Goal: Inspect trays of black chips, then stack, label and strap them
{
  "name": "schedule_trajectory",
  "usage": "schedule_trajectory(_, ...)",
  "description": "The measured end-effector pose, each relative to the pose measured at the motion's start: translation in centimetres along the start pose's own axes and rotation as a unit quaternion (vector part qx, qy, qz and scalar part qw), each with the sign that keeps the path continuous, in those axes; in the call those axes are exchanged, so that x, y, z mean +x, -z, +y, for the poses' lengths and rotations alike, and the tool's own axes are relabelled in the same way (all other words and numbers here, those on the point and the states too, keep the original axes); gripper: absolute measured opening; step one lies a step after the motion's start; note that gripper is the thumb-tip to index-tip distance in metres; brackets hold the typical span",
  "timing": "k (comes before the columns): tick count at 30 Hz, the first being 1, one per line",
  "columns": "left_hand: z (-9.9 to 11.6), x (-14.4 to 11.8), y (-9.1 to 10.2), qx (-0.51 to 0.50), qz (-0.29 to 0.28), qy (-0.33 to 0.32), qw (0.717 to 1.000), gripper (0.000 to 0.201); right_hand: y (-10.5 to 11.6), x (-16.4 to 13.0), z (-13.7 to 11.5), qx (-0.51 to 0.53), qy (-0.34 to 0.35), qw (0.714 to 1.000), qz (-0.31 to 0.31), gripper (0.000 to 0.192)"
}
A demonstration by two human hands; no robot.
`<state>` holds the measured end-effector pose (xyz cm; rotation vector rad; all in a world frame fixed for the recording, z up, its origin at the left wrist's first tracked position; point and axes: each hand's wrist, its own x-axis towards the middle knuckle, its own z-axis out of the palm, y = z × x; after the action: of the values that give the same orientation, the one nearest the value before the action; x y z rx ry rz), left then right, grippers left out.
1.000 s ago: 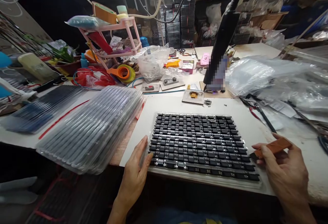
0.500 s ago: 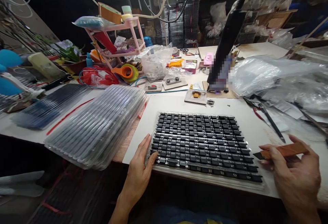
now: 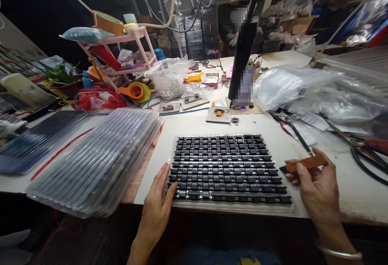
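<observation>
Rows of small black components (image 3: 226,168) lie side by side on a clear plastic sheet on the white tabletop (image 3: 194,125), close to the front edge. My left hand (image 3: 157,202) rests flat against the left end of the front rows, fingers together, holding nothing. At the right end of the rows, my right hand (image 3: 318,188) pinches a brown wooden-handled tool (image 3: 306,163) whose dark tip points at the rows.
A tall stack of clear plastic trays (image 3: 97,155) leans at the left. Behind the rows stand small wooden jigs (image 3: 218,115), a black post (image 3: 242,54), a pink rack (image 3: 121,50) and tape rolls (image 3: 136,92). Crumpled plastic bags (image 3: 303,87) and a pen (image 3: 298,135) lie at the right.
The view has shifted, so everything sits further left in the picture. My right hand with the tool has come back closer to the right end of the rows. My left hand stays put.
</observation>
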<state>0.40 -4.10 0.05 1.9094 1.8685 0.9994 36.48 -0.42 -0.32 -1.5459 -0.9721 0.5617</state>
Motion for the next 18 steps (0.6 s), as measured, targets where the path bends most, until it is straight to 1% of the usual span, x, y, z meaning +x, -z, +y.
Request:
schedule_trajectory(7,0.6,0.4,0.0,0.032,0.004,-0.036,0.999,0.05,0.1,0.0,0.5,-0.001,0.018,1.0,-0.004,0.069)
schedule_trajectory(12,1.2,0.5,-0.1,0.101,0.001,-0.075,0.992,0.052,0.2,0.1,0.8,-0.009,0.012,1.0,-0.003,0.068)
schedule_trajectory(14,1.3,0.4,-0.2,0.152,-0.015,-0.101,0.983,0.055,0.1,0.1,0.9,-0.016,0.01,1.0,-0.001,0.067)
schedule_trajectory(18,1.9,0.1,-0.6,0.26,-0.063,-0.158,0.951,0.06,0.0,0.1,0.8,-0.037,0.016,0.999,-0.004,0.065)
